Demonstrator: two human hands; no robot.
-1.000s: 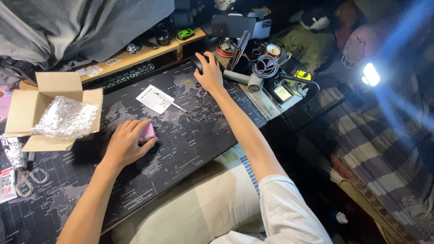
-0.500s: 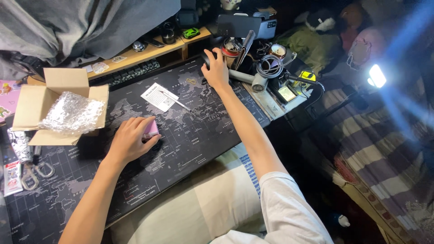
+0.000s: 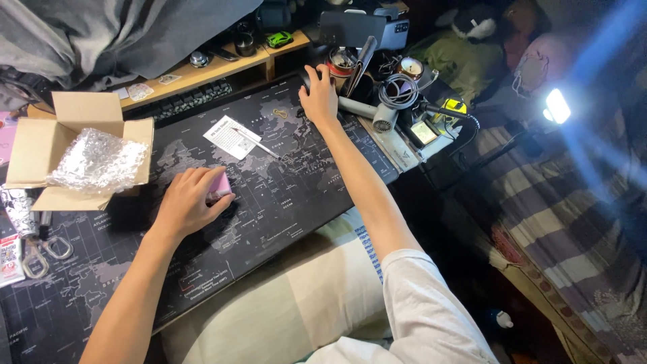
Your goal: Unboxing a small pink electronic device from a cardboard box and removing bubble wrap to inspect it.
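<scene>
our left hand (image 3: 185, 202) lies cupped over a small pink block (image 3: 220, 186) mid-desk, toward the front edge; it looks light, stiff, best pinched by its long sides. our right hand (image 3: 319, 98) rests on something dark at the back edge; we cannot tell what.

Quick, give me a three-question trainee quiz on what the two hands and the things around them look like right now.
1. True or false: the left hand rests on a pink object.
2. Where is the right hand? A) inside the cardboard box B) at the far edge of the desk mat, beside the tool clutter C) in the lap
3. What fills the box?

Key: 1 true. 2 B. 3 bubble wrap.
</scene>
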